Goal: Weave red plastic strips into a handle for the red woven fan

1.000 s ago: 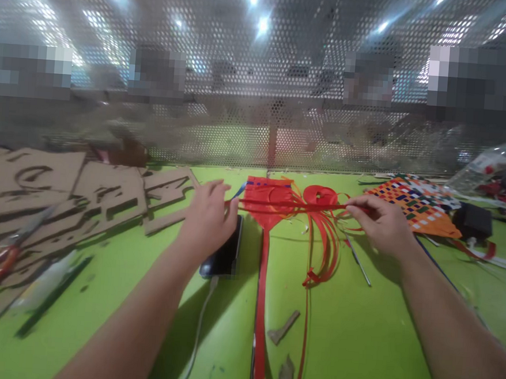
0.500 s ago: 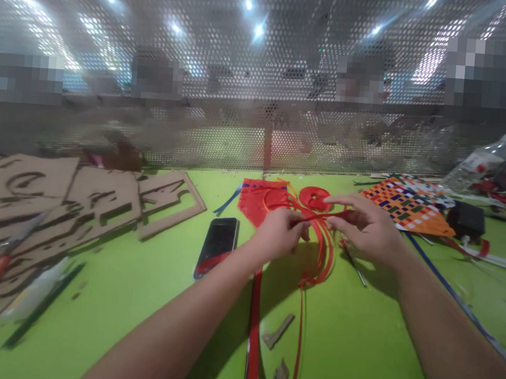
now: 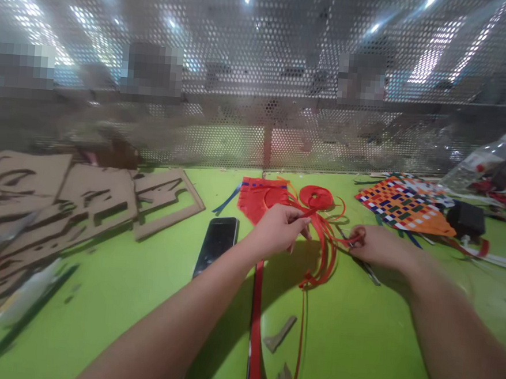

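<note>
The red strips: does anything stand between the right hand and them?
Nothing visible does: the red strips run right up to the fingers of the right hand. The thin metal tool lies under the hand, not between them.

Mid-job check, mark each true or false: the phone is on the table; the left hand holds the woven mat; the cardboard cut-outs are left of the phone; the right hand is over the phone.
The phone is on the table: true.
The left hand holds the woven mat: false, it pinches a red strip beside the red ring, and the mat lies on the table.
The cardboard cut-outs are left of the phone: true.
The right hand is over the phone: false, it is well right of the phone, at the end of a red strip.
</note>
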### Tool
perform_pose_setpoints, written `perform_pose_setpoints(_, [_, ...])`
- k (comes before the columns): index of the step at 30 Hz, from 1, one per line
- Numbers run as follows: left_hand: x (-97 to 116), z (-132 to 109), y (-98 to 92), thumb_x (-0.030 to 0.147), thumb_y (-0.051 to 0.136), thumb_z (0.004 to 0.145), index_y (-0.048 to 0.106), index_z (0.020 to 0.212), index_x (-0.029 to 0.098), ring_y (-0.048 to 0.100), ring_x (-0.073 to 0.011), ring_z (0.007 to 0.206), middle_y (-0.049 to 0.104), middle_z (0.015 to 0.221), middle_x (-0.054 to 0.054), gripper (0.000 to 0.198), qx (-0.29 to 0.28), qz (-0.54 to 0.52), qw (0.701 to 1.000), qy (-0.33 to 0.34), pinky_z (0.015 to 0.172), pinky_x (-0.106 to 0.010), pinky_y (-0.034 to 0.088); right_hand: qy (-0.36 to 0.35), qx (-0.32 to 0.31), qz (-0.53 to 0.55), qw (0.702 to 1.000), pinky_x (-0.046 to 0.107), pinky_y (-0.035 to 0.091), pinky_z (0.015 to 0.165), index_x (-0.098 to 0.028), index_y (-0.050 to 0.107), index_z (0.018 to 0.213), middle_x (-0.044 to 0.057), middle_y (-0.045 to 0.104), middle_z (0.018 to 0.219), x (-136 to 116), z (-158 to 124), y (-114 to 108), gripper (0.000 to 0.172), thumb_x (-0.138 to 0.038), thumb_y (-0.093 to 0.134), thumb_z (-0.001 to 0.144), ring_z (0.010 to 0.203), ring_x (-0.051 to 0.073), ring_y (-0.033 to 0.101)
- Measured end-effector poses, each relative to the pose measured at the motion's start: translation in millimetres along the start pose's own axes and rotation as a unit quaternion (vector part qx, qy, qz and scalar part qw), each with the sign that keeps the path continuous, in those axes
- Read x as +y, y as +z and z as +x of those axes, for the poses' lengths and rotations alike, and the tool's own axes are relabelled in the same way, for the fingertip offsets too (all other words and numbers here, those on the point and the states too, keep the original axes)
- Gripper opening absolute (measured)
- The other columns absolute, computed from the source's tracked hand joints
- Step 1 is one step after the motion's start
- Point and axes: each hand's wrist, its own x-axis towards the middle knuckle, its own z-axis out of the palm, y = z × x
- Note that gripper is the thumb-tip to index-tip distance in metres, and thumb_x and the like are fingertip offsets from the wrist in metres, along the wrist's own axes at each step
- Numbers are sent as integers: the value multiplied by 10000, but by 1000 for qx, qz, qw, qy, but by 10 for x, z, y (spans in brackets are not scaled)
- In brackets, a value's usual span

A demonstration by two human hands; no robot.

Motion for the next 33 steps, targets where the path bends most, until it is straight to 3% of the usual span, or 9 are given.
perform_pose_setpoints(5, [28, 10, 2, 315, 617, 1032, 709, 790, 154, 510, -43, 403, 823, 964, -77, 305, -9, -45, 999, -11, 490, -236, 438, -19, -21, 17, 999, 308, 405, 523, -236, 695, 693, 42, 712, 647, 101, -72, -155, 193, -372, 756, 815, 556, 208, 626])
perform_pose_setpoints(9, [33, 29, -15, 274, 619, 1033, 723, 854, 144, 481, -37, 399, 823, 936, -91, 243, 3, -84, 996, -38, 446, -222, 368, -35, -10, 209, 977, 300, 456, 514, -251, 677, 784, 11, 653, 627, 82, -161, -363, 273, -484, 672, 925, 553, 194, 615])
perform_pose_setpoints(13, [10, 44, -22, 264, 637, 1028, 736, 864, 139, 473, -34, 410, 817, 913, -92, 229, 13, -113, 992, -51, 433, -217, 326, -73, 133, 493, 856, 264, 367, 411, -286, 616, 900, -39, 565, 677, -209, -206, -374, 206, -475, 694, 925, 459, 132, 468])
perform_pose_setpoints(17, [9, 46, -17, 268, 656, 1021, 740, 869, 139, 460, -31, 409, 809, 885, -81, 216, 2, -142, 989, -49, 425, -213, 312, -170, 49, 469, 865, 262, 355, 449, -241, 701, 1002, 14, 631, 790, -489, -230, -225, 303, -536, 733, 941, 531, 119, 473])
perform_pose_setpoints(21, [45, 35, -15, 269, 662, 1019, 711, 867, 146, 455, -23, 414, 816, 935, -75, 202, -7, -173, 984, -39, 421, -207, 319, -161, 8, 382, 910, 265, 390, 516, -219, 714, 905, -43, 451, 603, -517, -161, -98, 467, -635, 554, 1043, 540, 124, 422])
perform_pose_setpoints(23, [59, 30, -13, 267, 660, 1021, 693, 852, 148, 450, -18, 416, 816, 951, -73, 210, -9, -183, 982, -34, 420, -204, 316, -151, -9, 390, 909, 266, 422, 546, -215, 708, 894, -31, 489, 640, -499, -122, -60, 480, -644, 552, 1042, 578, 130, 461])
perform_pose_setpoints(26, [65, 24, -7, 259, 671, 1013, 692, 838, 144, 434, -14, 407, 809, 919, -66, 211, -18, -191, 981, -28, 419, -207, 307, -130, -34, 491, 861, 261, 453, 553, -238, 728, 1059, -9, 557, 771, -521, -103, -9, 356, -584, 690, 983, 656, 145, 505])
perform_pose_setpoints(29, [59, 21, -2, 254, 668, 1012, 706, 832, 138, 422, -12, 397, 800, 891, -58, 217, -30, -192, 981, -26, 419, -211, 303, -95, -80, 596, 793, 222, 350, 441, -282, 698, 1242, -14, 539, 793, -572, -107, 43, 382, -522, 750, 949, 619, 136, 455])
perform_pose_setpoints(33, [57, 17, -7, 258, 668, 1011, 710, 831, 141, 422, -12, 404, 800, 895, -57, 218, -34, -197, 979, -28, 423, -209, 296, -73, -109, 627, 768, 195, 246, 398, -307, 630, 1393, -23, 539, 750, -573, -85, 81, 503, -479, 771, 941, 575, 129, 439])
